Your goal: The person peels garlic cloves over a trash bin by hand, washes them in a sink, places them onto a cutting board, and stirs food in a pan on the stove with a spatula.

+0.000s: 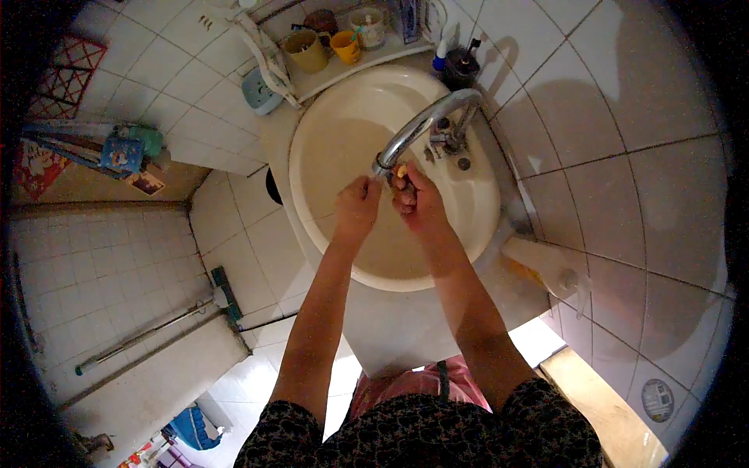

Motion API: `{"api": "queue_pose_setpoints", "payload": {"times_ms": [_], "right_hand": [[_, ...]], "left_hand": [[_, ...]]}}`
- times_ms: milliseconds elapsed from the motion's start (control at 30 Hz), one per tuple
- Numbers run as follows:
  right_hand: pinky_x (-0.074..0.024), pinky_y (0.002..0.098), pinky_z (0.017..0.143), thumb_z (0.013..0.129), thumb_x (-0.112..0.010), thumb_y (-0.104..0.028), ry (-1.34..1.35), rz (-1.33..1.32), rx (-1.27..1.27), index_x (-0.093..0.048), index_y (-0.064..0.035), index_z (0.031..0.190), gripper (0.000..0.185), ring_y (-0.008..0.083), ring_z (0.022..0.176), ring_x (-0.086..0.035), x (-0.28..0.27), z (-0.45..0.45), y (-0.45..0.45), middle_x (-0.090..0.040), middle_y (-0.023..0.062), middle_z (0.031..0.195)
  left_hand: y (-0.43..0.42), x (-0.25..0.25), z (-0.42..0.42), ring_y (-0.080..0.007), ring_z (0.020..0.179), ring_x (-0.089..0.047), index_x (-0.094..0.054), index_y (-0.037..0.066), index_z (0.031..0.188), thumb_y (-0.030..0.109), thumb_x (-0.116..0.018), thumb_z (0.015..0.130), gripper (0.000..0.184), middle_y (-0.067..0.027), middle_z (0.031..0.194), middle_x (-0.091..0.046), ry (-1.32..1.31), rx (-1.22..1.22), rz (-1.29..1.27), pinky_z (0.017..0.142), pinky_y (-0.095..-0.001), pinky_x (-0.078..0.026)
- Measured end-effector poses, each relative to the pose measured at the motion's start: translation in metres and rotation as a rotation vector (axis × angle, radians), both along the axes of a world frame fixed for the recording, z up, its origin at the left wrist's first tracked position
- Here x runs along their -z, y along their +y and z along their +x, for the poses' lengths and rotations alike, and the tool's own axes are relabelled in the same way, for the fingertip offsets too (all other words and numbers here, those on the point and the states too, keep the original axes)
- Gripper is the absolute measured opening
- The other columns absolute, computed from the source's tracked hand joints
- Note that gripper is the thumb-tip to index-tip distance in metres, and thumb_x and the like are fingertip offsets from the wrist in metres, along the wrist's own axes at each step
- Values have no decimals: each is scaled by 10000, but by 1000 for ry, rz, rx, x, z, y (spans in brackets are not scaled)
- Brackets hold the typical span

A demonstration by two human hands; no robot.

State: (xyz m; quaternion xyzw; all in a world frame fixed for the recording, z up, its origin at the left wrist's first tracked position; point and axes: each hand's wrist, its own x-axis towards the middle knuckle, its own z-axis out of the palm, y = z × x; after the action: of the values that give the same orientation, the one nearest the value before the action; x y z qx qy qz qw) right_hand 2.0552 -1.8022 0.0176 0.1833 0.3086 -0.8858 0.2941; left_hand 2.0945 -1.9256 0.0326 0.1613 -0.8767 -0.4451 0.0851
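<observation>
Both hands are over a cream washbasin (335, 148), close to the mouth of a curved chrome faucet (421, 125). My left hand (359, 204) is closed, fingers curled in, just left of the spout; what it holds, if anything, is hidden. Just right of the spout, my right hand (417, 199) is closed with its fingers curled. A small yellowish thing (402, 170) shows between its thumb and fingers, too small to name. The two hands are near each other at the spout. The faucet handle (446, 140) stands behind on the basin's right side.
Behind the basin a shelf (374, 61) bears a yellow cup (346, 47), a beige mug (307, 51) and other cups. A dark holder (462, 69) stands at the back right corner. A clear bottle (546, 265) lies right of the basin. Tiled walls rise on both sides.
</observation>
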Motion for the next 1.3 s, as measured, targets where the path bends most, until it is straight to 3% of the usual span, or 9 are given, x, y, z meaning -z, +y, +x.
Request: {"api": "queue_pose_setpoints", "payload": {"times_ms": [500,600,700,800,900,967,1100,1200,1300], "right_hand": [[-260,185,386,871,-547,-313,-7,-24,-111,-464,-169,714,229,51,454,-375,19,0,3,-436,-61,586],[-291,196,406,868,-545,-276,7,-196,-52,-449,-149,694,236,66,491,-410,10,1,3,-473,-35,635],[-323,217,428,861,-547,-220,-31,-105,3,-522,-112,767,145,85,526,-440,-4,2,2,-521,1,710],[-334,229,446,857,-542,-164,124,142,30,-584,-100,900,88,115,553,-476,-6,4,1,-560,31,784],[-396,254,485,843,-554,-112,315,391,-31,-586,-78,1007,170,150,611,-546,19,5,-3,-591,61,836],[-432,267,522,832,-575,-97,887,930,-78,-573,-56,999,172,154,635,-566,6,8,-8,-594,65,813],[-465,281,577,809,-611,-89,977,1093,-86,-565,-22,962,173,138,653,-568,-4,11,-12,-595,65,755],[-438,258,548,820,-616,-107,624,1041,-114,-575,-20,901,126,107,619,-526,14,8,-9,-602,43,726],[-410,234,525,841,-605,-122,579,722,-96,-580,-20,863,107,84,595,-498,14,8,-6,-610,33,731]], "left_hand": [[-5,11,-1,-246,609,-574,-552,29,881,237,-470,912,226,-101,706,-595,-220,100,292,544,-375,-438],[-26,40,-3,-229,829,-614,-573,22,1027,232,-532,898,250,-90,931,-641,-193,258,1598,680,-336,-481],[-4,1,-4,-212,882,-596,-546,18,1094,213,-514,902,275,-74,994,-616,-186,216,344,763,-326,-491],[-5,10,-4,-229,915,-586,-506,-1,1154,191,-442,930,302,-93,1028,-603,-119,14,1372,820,-336,-491],[-2,1,-4,-197,850,-539,-493,-19,1090,178,-317,944,302,-96,962,-576,-131,-83,1550,782,-333,-433],[-12,31,-2,-193,875,-540,-503,-17,1085,171,-336,944,288,-100,977,-581,-140,28,1725,830,-343,-427],[-13,30,5,-209,1059,-545,-463,-17,1225,169,-425,939,343,-110,1185,-544,-135,128,1495,884,-317,-467],[-8,19,5,-195,1044,-557,-481,15,1223,181,-496,913,351,-99,1151,-568,-207,175,688,864,-296,-476],[-4,3,6,-166,955,-591,-539,37,1171,174,-558,883,319,-88,1066,-610,-223,-2,1027,780,-273,-497]]}}
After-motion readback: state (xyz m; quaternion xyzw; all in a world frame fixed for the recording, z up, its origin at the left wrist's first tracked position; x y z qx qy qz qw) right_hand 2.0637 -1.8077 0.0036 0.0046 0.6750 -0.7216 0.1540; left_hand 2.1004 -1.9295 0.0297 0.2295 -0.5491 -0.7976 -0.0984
